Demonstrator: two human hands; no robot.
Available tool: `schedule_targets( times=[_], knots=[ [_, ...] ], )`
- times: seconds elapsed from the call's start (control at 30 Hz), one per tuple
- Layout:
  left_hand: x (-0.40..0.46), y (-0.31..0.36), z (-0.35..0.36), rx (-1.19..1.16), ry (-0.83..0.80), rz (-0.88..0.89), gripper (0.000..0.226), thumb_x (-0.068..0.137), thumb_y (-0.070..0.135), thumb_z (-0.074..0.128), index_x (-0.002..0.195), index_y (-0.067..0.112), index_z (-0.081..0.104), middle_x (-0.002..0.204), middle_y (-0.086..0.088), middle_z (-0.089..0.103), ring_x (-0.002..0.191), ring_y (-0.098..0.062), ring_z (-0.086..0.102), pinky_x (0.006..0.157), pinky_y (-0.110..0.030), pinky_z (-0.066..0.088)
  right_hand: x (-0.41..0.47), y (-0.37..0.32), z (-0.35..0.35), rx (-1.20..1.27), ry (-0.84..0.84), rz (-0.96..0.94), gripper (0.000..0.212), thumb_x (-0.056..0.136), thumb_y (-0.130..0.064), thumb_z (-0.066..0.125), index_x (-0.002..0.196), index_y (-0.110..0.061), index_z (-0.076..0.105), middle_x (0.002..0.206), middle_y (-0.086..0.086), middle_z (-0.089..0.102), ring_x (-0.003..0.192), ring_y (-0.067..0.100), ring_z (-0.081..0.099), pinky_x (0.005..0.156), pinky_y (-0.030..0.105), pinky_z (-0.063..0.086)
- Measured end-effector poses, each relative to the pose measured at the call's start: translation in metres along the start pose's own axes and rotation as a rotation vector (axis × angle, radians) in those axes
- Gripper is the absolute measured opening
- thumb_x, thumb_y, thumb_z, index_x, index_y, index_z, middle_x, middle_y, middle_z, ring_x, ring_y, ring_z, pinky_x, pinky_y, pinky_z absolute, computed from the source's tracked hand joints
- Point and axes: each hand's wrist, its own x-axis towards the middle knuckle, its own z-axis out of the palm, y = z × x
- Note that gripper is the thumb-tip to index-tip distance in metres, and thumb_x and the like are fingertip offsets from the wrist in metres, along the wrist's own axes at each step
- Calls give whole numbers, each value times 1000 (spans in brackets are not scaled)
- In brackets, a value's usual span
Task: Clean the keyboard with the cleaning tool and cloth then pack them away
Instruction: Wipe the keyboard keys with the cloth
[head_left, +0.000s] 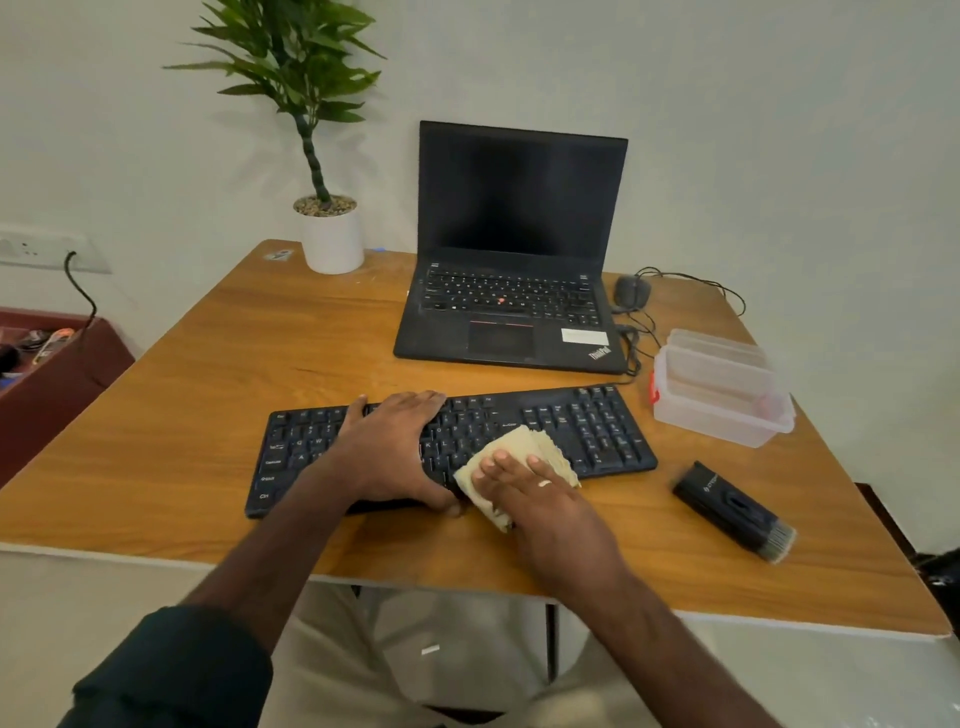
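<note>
Pressing the cloth (511, 451) flat-fingered, the right hand (540, 499) is working the keyboard (597, 431) lengthwise while the left hand (395, 447) is gripping its middle, steadying.

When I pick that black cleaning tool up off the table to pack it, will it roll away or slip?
The cleaning tool looks like a flat-sided block lying on its side on the table, so it probably won't roll. Its casing appears smooth, so it could slip in a loose pinch. The bristle end points toward the table edge; gripping the body would likely spare the bristles.
</note>
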Motion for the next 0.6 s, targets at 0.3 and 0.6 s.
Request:
schedule_targets(
  times=[0.3,0.6],
  knots=[
    [-2,2,-3,-10,-23,-7,142,51,88,71,160,29,3,168,9,9,153,-12,7,123,-57,-1,-31,59,-48,186,-15,510,55,95,-3,57,144,-28,54,144,2,60,124,17,59,108,33,46],
    [-1,-3,-4,-30,-21,-13,147,41,94,64,160,32,3,167,11,11,152,-10,9,124,-52,-1,2,0,-15,230,124,245,55,87,2,45,131,-23,66,138,-1,64,128,17,60,103,46,53]
  ],
)
